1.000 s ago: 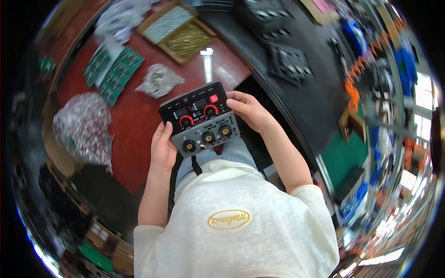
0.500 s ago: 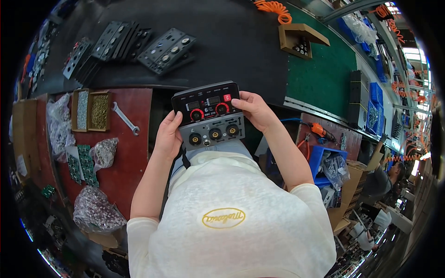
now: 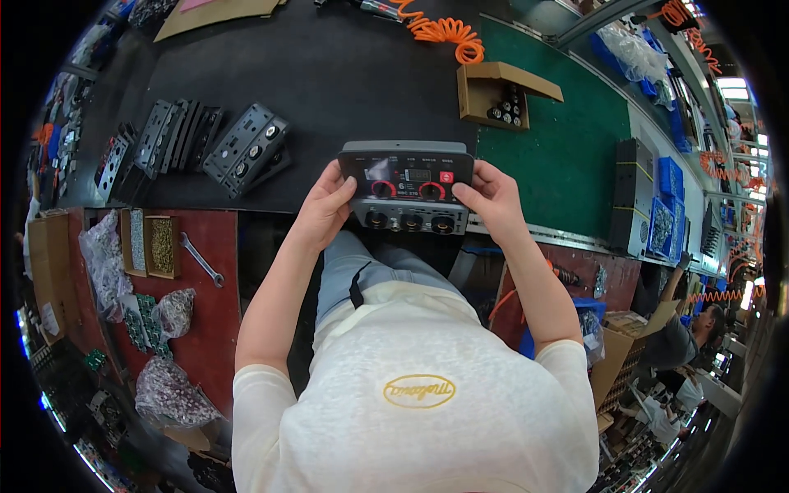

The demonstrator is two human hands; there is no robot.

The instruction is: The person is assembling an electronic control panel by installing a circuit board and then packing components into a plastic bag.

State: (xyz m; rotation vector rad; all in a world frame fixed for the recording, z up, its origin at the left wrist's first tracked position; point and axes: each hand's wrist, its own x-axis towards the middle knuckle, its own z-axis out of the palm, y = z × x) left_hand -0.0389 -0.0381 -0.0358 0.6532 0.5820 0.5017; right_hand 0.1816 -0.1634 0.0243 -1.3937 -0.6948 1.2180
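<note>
Between my two hands I hold a welder front panel (image 3: 407,185), black on its upper face with two red-ringed dials and small display windows. Its grey lower part carries a row of round sockets. My left hand (image 3: 327,205) grips the left edge, thumb on the front. At the right edge my right hand (image 3: 493,201) is closed the same way, its thumb near a red button. The panel is over the near edge of the black worktop (image 3: 329,90). Fingers behind the panel are mostly hidden. To the left lie several similar grey panels (image 3: 246,148) with sockets, some leaning in a row.
An open cardboard box (image 3: 468,94) with small black parts stands on the green mat (image 3: 538,156). Orange coiled hose (image 3: 448,34) lies beyond it. Left, a red bench (image 3: 209,320) bears a wrench (image 3: 202,261), screw boxes (image 3: 162,245) and bagged parts (image 3: 173,390). Another person (image 3: 678,329) is at far right.
My hands have carried the panel away from my body and to the right, toward the worktop. The panel now tilts so its socket part looks foreshortened. The view has shifted too.
</note>
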